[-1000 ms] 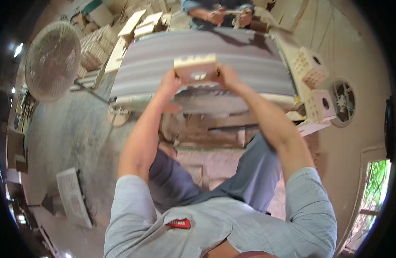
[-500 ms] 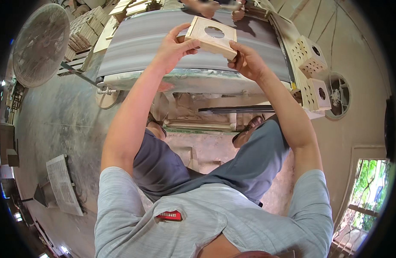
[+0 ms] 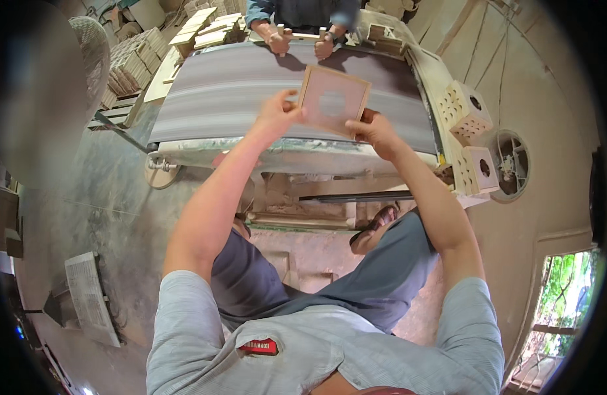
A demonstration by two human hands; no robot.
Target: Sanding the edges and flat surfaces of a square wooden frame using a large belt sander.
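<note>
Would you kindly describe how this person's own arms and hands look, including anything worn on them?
Both the left hand and the right hand look ungloved, and the forearms are bare. Loose, short, pale grey-blue sleeves with a finely lined texture end above the elbows.

Sq. wooden box (image 3: 354, 100) | pale-rimmed | ctr. lighter, blurred | tilted, held abv. grey belt (image 3: 211, 99)

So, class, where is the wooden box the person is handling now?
In the head view, the wooden box is at upper centre, slightly right, over the grey belt, between the left hand and the right hand, which grips its lower right corner.
</note>
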